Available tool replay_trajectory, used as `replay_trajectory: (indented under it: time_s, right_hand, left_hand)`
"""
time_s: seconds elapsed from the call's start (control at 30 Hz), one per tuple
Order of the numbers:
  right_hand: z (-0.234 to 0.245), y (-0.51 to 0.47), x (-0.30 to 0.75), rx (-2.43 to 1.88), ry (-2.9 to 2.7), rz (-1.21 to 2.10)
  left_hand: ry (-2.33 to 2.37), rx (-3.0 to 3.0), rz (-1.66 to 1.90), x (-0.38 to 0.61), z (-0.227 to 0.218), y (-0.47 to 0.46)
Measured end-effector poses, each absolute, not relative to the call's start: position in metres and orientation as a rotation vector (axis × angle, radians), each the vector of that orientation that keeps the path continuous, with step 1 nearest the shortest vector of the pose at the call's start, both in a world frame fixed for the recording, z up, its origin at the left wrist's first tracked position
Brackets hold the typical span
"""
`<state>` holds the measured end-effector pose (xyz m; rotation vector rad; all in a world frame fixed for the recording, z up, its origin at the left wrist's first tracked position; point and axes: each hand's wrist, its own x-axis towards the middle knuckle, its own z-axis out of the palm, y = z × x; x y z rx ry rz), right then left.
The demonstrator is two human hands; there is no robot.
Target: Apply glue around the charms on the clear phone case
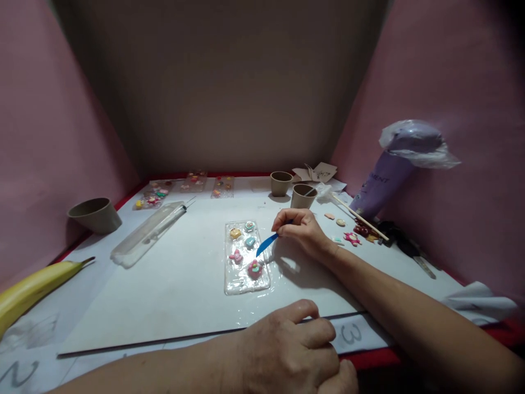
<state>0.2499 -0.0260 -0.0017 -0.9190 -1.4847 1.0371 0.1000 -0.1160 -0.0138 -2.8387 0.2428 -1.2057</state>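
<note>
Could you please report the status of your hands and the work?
Right hand: gripping blue knife. Left hand: loosely curled, by board's edge. Clear case: five charms on it. Nothing visibly blocking knife.

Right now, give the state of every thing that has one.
Right hand, pinching blue plastic knife.
Left hand, loosely curled.
Clear rectangular plastic case, lying flat, bearing five colourful charms.
Yellow banana, unpeeled.
Tall purple container, top covered in clear plastic.
Nearer taupe round cup, upright, thin stick inside.
Rear taupe cup, upright.

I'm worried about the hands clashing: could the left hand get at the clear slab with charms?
Probably yes: the left hand is just in front of the clear slab, with white board between; only the right hand's blue knife crowds its right side.
</note>
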Motion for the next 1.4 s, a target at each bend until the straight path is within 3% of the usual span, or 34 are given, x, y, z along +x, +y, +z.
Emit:
replay_trajectory:
  time_s: [0.4, 1.4]
  right_hand:
    - [-0.009, -0.019, 0.254, -0.824, -1.349, 1.274]
    - [-0.009, -0.015, 0.256, -0.894, -1.277, 1.181]
  left_hand:
    - [0.248, -2.856, -1.163, 0.097, -0.009, -0.117]
    - [0.17, -2.928, -0.956, 0.096, -0.004, -0.119]
